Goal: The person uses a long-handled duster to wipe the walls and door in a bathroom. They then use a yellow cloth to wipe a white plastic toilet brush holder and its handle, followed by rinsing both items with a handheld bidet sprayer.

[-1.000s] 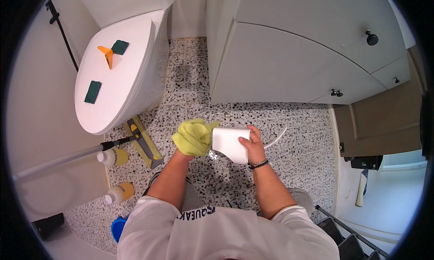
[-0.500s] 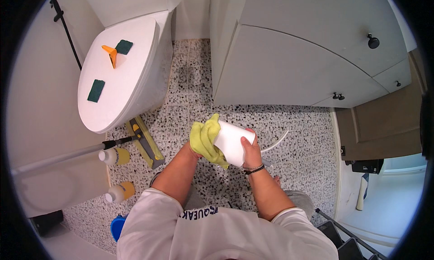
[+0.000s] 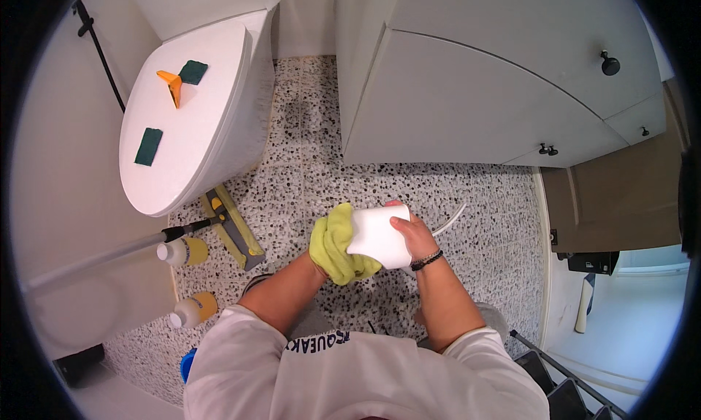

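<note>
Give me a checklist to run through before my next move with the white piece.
1. White piece held by the right grip: ok, thumb on its near face.
2. Yellow-green cloth against the white piece: ok, touching its left end.
3. Left grip finger positions: cannot tell, the cloth covers them.
4. White tube joined to the white piece: cannot tell, one end is hidden behind the right grip.
5. Mop head clear of both grips: ok, it lies apart on the left.
6. Toilet lid free of things: not ok, two green pads and an orange piece lie there.
</note>
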`<act>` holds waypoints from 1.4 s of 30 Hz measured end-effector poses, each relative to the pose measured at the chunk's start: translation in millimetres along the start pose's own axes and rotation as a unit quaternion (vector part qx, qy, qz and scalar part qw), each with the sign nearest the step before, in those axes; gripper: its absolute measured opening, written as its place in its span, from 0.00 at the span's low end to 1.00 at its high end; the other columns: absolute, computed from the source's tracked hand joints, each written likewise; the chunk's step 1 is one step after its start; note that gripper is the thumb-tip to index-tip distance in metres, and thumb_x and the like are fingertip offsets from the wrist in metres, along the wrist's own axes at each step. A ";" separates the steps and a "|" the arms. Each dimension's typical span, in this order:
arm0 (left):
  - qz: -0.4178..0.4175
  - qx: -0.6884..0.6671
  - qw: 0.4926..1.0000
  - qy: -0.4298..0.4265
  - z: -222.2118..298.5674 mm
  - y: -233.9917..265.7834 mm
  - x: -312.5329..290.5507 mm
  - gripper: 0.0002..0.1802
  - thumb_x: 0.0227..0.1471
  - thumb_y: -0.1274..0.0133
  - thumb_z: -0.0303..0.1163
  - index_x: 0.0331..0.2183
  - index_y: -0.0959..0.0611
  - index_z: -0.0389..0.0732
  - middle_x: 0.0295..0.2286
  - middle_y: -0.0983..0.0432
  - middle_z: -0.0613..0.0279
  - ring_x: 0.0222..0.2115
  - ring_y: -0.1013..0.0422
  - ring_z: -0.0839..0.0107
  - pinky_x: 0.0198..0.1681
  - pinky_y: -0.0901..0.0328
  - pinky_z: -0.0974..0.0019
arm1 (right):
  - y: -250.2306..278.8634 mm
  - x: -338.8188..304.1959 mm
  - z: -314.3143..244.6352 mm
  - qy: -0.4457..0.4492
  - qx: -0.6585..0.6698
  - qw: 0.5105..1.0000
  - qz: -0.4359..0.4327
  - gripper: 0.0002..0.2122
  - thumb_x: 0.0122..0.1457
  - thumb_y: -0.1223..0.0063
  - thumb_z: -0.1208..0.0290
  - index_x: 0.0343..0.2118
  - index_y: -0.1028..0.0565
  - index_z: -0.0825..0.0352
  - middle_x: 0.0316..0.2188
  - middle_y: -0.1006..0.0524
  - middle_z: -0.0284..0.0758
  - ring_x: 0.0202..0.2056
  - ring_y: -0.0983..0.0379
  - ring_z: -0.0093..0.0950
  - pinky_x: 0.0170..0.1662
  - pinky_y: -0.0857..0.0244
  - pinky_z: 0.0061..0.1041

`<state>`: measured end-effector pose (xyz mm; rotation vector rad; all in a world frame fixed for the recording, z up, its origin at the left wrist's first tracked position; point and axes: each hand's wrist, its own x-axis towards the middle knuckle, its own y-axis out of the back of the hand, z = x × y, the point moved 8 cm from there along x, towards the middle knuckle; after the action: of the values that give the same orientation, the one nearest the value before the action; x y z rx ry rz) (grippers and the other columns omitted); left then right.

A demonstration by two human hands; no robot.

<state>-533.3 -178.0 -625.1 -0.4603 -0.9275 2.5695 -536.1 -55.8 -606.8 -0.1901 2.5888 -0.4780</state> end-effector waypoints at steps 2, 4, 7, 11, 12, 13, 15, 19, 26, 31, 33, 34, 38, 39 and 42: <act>-0.015 -0.026 1.000 -0.006 -0.7 -1.8 3.1 0.12 0.47 0.57 0.37 0.32 0.29 0.41 0.30 0.32 0.61 0.29 0.34 0.69 0.34 0.37 0.67 | 4.4 2.6 4.5 0.018 -0.001 0.999 0.040 0.19 0.49 0.54 0.72 0.44 0.41 0.67 0.33 0.33 0.36 0.34 0.36 0.25 0.38 0.39 0.23; -0.011 0.010 1.000 -0.028 4.2 1.2 11.5 0.11 0.47 0.57 0.36 0.32 0.29 0.41 0.30 0.32 0.61 0.29 0.34 0.69 0.35 0.37 0.67 | 10.5 9.3 13.3 0.053 0.018 0.993 0.100 0.20 0.49 0.53 0.72 0.45 0.42 0.69 0.33 0.33 0.37 0.34 0.35 0.25 0.37 0.39 0.23; 0.095 0.531 0.832 -0.127 20.2 9.4 20.2 0.13 0.48 0.59 0.35 0.35 0.30 0.39 0.32 0.33 0.61 0.29 0.34 0.69 0.35 0.37 0.66 | 8.9 9.8 28.2 0.056 0.126 0.980 0.147 0.18 0.50 0.54 0.72 0.43 0.42 0.70 0.34 0.33 0.37 0.33 0.35 0.27 0.37 0.38 0.24; 0.143 0.148 0.975 -0.088 16.2 20.8 19.2 0.18 0.45 0.57 0.38 0.38 0.31 0.39 0.35 0.34 0.57 0.37 0.36 0.67 0.39 0.40 0.64 | 8.5 9.1 41.5 0.043 0.170 0.954 0.242 0.14 0.51 0.57 0.70 0.40 0.39 0.70 0.35 0.31 0.38 0.34 0.32 0.30 0.35 0.36 0.28; 0.128 0.307 0.933 -0.138 30.3 9.5 16.9 0.20 0.43 0.55 0.38 0.39 0.31 0.40 0.36 0.34 0.55 0.39 0.38 0.64 0.42 0.42 0.61 | 8.2 12.9 40.6 0.067 0.166 0.958 0.224 0.15 0.52 0.57 0.70 0.42 0.41 0.70 0.34 0.32 0.38 0.34 0.33 0.29 0.35 0.37 0.27; 0.124 0.530 0.809 -0.222 41.2 -11.5 13.5 0.20 0.42 0.54 0.39 0.39 0.30 0.41 0.36 0.33 0.55 0.38 0.36 0.61 0.41 0.43 0.59 | 8.8 17.6 40.7 0.091 0.162 0.961 0.206 0.17 0.52 0.58 0.70 0.43 0.42 0.70 0.34 0.33 0.39 0.34 0.34 0.28 0.36 0.37 0.26; 0.111 0.770 0.599 -0.192 34.1 -44.1 4.7 0.25 0.38 0.54 0.43 0.42 0.31 0.45 0.40 0.35 0.53 0.42 0.40 0.55 0.48 0.55 0.46 | 12.8 18.0 43.2 0.082 0.143 0.960 0.225 0.20 0.54 0.59 0.66 0.46 0.47 0.71 0.35 0.35 0.40 0.35 0.35 0.27 0.38 0.39 0.23; -0.005 0.769 0.634 -0.083 7.8 -46.8 -6.3 0.32 0.36 0.53 0.45 0.47 0.36 0.44 0.45 0.40 0.54 0.48 0.46 0.57 0.53 0.68 0.46 | 6.0 9.9 38.6 0.026 0.068 0.967 0.245 0.27 0.54 0.62 0.53 0.47 0.48 0.73 0.39 0.36 0.42 0.39 0.37 0.28 0.42 0.42 0.24; -0.150 0.736 0.645 -0.141 6.2 -50.0 -3.7 0.21 0.37 0.53 0.40 0.36 0.28 0.41 0.37 0.33 0.54 0.40 0.38 0.57 0.46 0.49 0.54 | 16.1 22.5 67.5 0.027 -0.191 0.978 0.074 0.31 0.51 0.64 0.46 0.44 0.40 0.75 0.44 0.41 0.43 0.43 0.41 0.32 0.45 0.45 0.26; -0.092 0.640 0.761 0.056 2.0 -22.7 9.8 0.15 0.36 0.51 0.34 0.31 0.27 0.38 0.25 0.29 0.52 0.28 0.33 0.53 0.31 0.37 0.61 | 5.9 21.2 72.0 -0.044 -0.021 0.999 0.007 0.27 0.53 0.63 0.50 0.31 0.29 0.76 0.43 0.42 0.44 0.43 0.43 0.31 0.46 0.48 0.23; -0.014 0.654 0.752 -0.080 -0.6 -3.4 12.6 0.14 0.38 0.52 0.33 0.31 0.27 0.38 0.24 0.29 0.50 0.26 0.32 0.53 0.29 0.37 0.60 | -16.7 9.7 50.1 -0.061 0.018 0.997 -0.039 0.25 0.54 0.63 0.52 0.31 0.29 0.77 0.41 0.41 0.43 0.42 0.43 0.30 0.45 0.48 0.23; 0.019 0.655 0.741 -0.148 2.2 -0.6 12.6 0.13 0.39 0.53 0.32 0.31 0.27 0.37 0.23 0.29 0.49 0.26 0.32 0.53 0.28 0.37 0.59 | -11.7 9.4 48.0 -0.032 -0.038 0.999 -0.015 0.24 0.54 0.63 0.53 0.31 0.29 0.76 0.41 0.41 0.43 0.41 0.42 0.30 0.44 0.46 0.23; 0.137 0.575 0.806 -0.035 -18.6 46.2 25.5 0.10 0.42 0.59 0.31 0.26 0.27 0.35 0.22 0.28 0.50 0.24 0.31 0.56 0.26 0.37 0.60 | -29.7 -3.1 19.6 0.085 -0.330 0.940 -0.012 0.15 0.49 0.52 0.61 0.28 0.27 0.72 0.40 0.41 0.40 0.40 0.42 0.30 0.41 0.43 0.24; 0.172 0.523 0.835 0.006 -30.3 63.9 30.7 0.12 0.42 0.61 0.32 0.23 0.26 0.34 0.22 0.29 0.48 0.23 0.31 0.55 0.25 0.37 0.60 | -44.1 -9.3 12.2 0.096 -0.378 0.920 -0.032 0.14 0.47 0.49 0.62 0.26 0.27 0.72 0.41 0.42 0.39 0.41 0.43 0.29 0.42 0.43 0.24; 0.239 -0.039 0.962 0.128 -55.6 65.3 29.8 0.13 0.46 0.64 0.36 0.25 0.29 0.37 0.21 0.32 0.57 0.21 0.32 0.61 0.23 0.36 0.60 | -74.2 -25.5 -6.8 0.175 -0.509 0.842 -0.048 0.13 0.38 0.41 0.65 0.21 0.27 0.71 0.39 0.40 0.40 0.40 0.42 0.34 0.42 0.43 0.26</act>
<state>-551.2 -181.5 -714.1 -1.1345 -0.9119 2.7951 -514.0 -117.0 -562.5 -0.6281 2.9204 0.9797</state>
